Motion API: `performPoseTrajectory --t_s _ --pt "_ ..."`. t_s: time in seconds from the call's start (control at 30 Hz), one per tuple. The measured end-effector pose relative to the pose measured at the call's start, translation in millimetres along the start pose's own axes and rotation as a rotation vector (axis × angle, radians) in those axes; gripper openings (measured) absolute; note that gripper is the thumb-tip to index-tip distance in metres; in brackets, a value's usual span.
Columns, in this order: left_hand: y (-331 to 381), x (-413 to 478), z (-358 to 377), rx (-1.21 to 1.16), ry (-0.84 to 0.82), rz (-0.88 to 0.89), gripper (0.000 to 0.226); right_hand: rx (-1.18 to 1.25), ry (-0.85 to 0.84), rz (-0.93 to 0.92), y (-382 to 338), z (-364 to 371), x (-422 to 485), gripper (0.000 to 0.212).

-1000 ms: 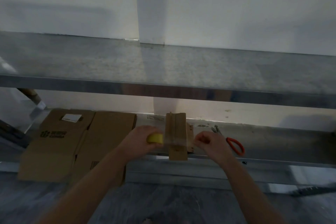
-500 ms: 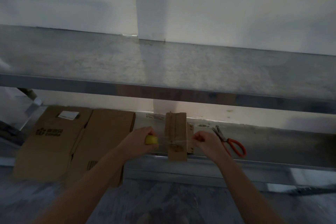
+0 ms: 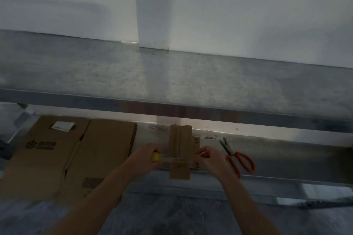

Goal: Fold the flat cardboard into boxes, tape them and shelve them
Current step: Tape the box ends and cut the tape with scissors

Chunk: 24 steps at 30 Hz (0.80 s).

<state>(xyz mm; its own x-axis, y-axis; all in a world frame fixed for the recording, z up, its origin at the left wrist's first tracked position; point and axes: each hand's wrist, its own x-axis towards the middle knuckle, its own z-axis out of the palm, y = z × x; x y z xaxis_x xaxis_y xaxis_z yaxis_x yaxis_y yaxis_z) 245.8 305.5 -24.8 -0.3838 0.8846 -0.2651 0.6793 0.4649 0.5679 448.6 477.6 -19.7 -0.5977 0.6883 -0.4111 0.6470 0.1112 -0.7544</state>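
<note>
Left hand (image 3: 144, 159): grip closed round yellow tape roll (image 3: 154, 156). Right hand (image 3: 211, 158) pinches strip (image 3: 176, 161) end, holding it taut across box (image 3: 180, 147), likely sealing flaps. Scissors (image 3: 241, 160) near right, ready for cutting.

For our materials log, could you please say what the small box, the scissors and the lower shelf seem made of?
Small box: matte brown cardboard, fold seam visible.
Scissors: dark metal blades; orange handles, probably plastic-coated.
Lower shelf: grey metal, likely steel, with dull reflections.
</note>
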Motion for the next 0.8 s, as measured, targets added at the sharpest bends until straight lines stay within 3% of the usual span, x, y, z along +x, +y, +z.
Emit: performPoseTrajectory --t_s 0.17,0.33,0.5,0.6,0.8 --pt "13 10 12 0.008 -0.035 0.054 0.048 0.102 0.076 0.030 16 13 1 0.010" --pt "10 13 12 0.052 -0.060 0.024 0.056 0.262 0.249 0.041 20 40 -6 0.025" --pt "7 13 10 0.057 -0.064 0.029 0.058 0.079 0.463 0.041 21 61 -15 0.027" --pt "6 12 7 0.079 -0.077 0.023 0.059 0.110 0.470 0.039 21 60 -14 0.023" --pt "9 11 7 0.071 -0.047 0.034 0.057 0.456 0.392 0.134 21 65 -9 0.022"
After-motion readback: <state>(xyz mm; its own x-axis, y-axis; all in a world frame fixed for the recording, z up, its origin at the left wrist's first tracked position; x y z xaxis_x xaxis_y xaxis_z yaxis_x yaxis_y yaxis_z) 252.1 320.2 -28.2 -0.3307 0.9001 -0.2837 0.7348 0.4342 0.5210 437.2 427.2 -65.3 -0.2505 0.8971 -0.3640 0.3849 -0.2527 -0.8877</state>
